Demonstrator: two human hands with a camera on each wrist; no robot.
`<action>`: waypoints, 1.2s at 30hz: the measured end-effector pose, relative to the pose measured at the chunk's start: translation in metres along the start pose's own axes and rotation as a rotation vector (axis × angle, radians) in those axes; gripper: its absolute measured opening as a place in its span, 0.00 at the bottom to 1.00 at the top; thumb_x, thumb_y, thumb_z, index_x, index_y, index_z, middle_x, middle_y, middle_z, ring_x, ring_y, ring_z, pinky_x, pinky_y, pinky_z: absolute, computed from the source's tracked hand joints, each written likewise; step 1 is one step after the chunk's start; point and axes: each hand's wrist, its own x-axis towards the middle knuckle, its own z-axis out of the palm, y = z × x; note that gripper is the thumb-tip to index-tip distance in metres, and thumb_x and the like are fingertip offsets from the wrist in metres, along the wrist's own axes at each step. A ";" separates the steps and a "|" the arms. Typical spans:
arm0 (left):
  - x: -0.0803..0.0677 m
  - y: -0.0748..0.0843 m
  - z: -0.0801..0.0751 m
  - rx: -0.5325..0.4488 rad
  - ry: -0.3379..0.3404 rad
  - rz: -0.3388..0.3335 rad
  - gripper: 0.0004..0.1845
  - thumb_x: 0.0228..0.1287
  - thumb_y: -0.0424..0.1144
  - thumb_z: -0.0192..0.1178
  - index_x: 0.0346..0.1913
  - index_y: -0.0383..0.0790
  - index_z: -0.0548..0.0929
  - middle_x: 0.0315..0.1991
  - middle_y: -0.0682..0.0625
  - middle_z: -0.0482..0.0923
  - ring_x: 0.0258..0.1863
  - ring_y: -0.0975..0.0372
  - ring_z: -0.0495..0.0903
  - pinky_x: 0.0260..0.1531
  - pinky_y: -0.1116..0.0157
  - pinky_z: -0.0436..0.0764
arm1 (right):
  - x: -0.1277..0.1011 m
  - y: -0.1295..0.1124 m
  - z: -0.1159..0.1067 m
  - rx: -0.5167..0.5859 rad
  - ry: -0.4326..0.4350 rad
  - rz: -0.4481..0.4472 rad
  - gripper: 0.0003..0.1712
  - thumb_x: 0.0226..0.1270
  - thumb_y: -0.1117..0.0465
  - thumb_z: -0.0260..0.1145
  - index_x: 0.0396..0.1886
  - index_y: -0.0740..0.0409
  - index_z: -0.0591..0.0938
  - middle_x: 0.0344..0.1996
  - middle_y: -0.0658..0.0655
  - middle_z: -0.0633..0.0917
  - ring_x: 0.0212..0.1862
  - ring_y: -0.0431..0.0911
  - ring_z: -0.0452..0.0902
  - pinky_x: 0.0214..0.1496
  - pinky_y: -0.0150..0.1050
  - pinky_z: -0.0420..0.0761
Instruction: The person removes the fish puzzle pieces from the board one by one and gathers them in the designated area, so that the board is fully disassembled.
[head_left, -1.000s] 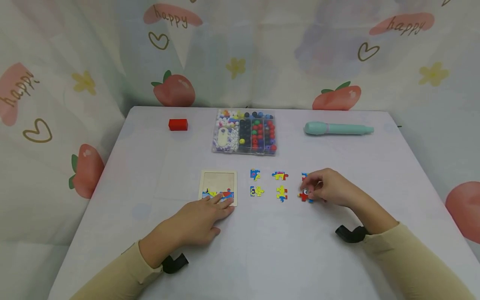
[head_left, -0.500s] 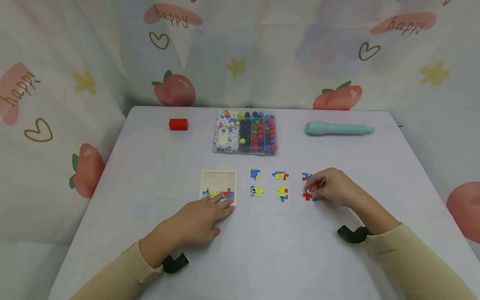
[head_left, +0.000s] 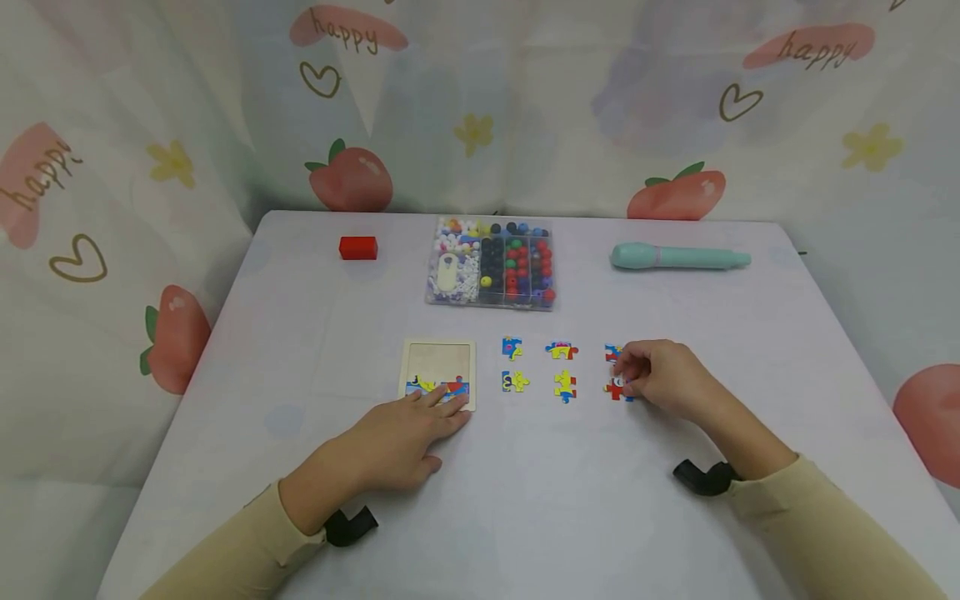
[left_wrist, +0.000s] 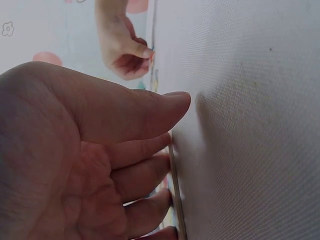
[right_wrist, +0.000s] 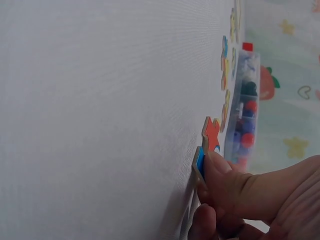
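While the red piece [head_left: 615, 389] is pinched by the right grip [head_left: 663, 377], the frame [head_left: 438, 362], well leftward, is touched by the outstretched left grip [head_left: 401, 440].

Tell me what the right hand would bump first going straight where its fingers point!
Pointing left, the right hand would probably meet the near row's middle puzzle piece first, past the red-and-blue piece in its grip. Depth is unclear; it might brush the far piece beside it.
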 end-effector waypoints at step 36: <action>0.001 -0.025 -0.011 -0.220 0.235 0.025 0.31 0.71 0.38 0.64 0.76 0.55 0.71 0.75 0.57 0.71 0.77 0.60 0.68 0.71 0.53 0.75 | 0.020 -0.089 0.024 0.034 0.023 -0.225 0.14 0.64 0.66 0.72 0.48 0.51 0.87 0.38 0.50 0.84 0.40 0.45 0.77 0.43 0.38 0.78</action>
